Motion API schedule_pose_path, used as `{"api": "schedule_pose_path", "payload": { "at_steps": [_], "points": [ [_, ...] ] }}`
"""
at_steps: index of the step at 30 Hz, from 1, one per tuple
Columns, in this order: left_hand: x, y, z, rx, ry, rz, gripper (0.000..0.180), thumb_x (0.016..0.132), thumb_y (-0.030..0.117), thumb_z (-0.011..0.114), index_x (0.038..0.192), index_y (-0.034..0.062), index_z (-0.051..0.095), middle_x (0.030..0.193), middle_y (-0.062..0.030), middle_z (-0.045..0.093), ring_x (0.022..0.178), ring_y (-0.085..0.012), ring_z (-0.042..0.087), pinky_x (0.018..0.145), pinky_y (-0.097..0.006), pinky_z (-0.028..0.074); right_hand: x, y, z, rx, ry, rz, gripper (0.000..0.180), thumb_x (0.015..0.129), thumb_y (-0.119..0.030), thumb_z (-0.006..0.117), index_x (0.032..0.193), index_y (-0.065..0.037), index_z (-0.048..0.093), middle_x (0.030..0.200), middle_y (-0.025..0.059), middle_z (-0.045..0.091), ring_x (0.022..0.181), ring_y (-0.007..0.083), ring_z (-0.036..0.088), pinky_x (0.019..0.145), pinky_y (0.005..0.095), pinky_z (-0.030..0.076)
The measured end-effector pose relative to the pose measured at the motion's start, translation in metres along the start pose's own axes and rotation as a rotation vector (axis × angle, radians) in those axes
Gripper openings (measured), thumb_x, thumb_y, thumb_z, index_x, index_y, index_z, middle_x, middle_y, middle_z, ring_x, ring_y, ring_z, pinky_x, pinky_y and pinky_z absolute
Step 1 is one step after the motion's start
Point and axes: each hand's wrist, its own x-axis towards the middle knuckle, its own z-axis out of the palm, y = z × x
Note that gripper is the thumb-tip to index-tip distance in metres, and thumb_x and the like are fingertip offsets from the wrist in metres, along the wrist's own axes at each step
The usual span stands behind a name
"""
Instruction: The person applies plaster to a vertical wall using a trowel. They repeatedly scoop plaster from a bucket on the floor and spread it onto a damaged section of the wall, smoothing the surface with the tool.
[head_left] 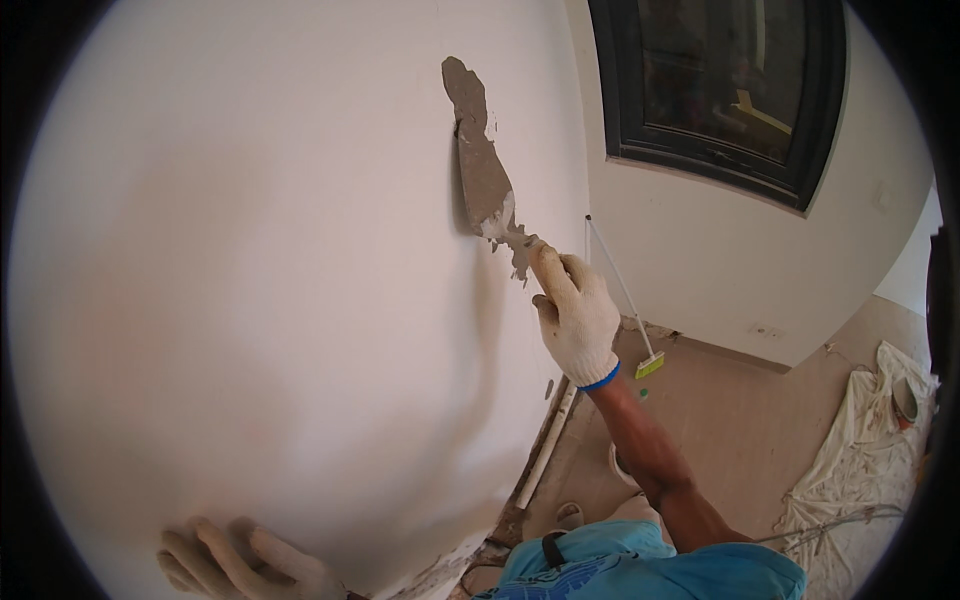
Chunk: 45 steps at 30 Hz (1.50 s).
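My right hand (580, 318), in a white knit glove with a blue cuff, is closed around the handle of a putty knife (494, 222). The blade lies against the white wall (300, 250), and grey-brown mortar covers much of it. A ragged patch of the same mortar (463, 88) sticks to the wall above the blade, with more smeared down toward the handle. At the lower left, my gloved left hand (245, 568) holds nothing, its fingers spread close to the wall. Whether it touches the wall I cannot tell.
A dark-framed window (725, 170) is set in the adjoining wall. Beneath it leans a broom with a green head (650, 365). A white pipe (545, 455) runs along the wall's foot. At the right, a crumpled pale sheet (835, 460) covers the floor, with a bucket (904, 402) on it.
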Motion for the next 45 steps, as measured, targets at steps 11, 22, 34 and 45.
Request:
{"api": "schedule_pose_path", "payload": {
  "at_steps": [11,22,34,45],
  "points": [
    [-0.001,-0.001,-0.001,0.004,-0.018,0.007,0.014,0.073,0.010,0.057,0.069,0.0142,0.044,0.071,-0.0032,0.040,0.067,-0.0232,0.033,0.071,-0.041,0.026,0.007,0.014,0.018,-0.140,-0.046,0.063,0.072,0.079,0.002,0.073,0.146,-0.020,0.057,0.119,0.0087,0.063,0.103,0.0345,0.064,0.083,0.0451,0.056],
    [0.000,-0.002,0.003,-0.033,0.019,0.021,0.019,0.076,0.011,0.057,0.066,0.0144,0.041,0.072,-0.0042,0.039,0.067,-0.0242,0.033,0.071,-0.042,0.026,0.001,0.015,0.019,-0.046,-0.031,0.059,0.074,0.080,0.002,0.073,0.148,-0.019,0.052,0.116,0.0117,0.064,0.103,0.0354,0.065,0.081,0.0474,0.056],
    [0.002,0.003,0.002,-0.039,0.003,-0.043,0.019,0.075,0.010,0.057,0.067,0.0139,0.041,0.071,-0.0033,0.036,0.069,-0.0236,0.033,0.074,-0.042,0.025,0.024,0.010,0.002,0.103,0.111,0.024,0.074,0.079,0.002,0.075,0.149,-0.014,0.056,0.126,0.0150,0.064,0.117,0.0375,0.061,0.091,0.0459,0.054],
    [-0.002,-0.001,0.003,-0.041,0.012,-0.041,0.013,0.073,0.012,0.059,0.068,0.0135,0.047,0.070,-0.0026,0.039,0.070,-0.0229,0.035,0.074,-0.042,0.026,0.061,-0.012,-0.012,-0.042,0.057,-0.094,0.070,0.080,0.002,0.074,0.145,-0.014,0.055,0.115,0.0146,0.062,0.098,0.0372,0.063,0.080,0.0465,0.055]
  ]
}}
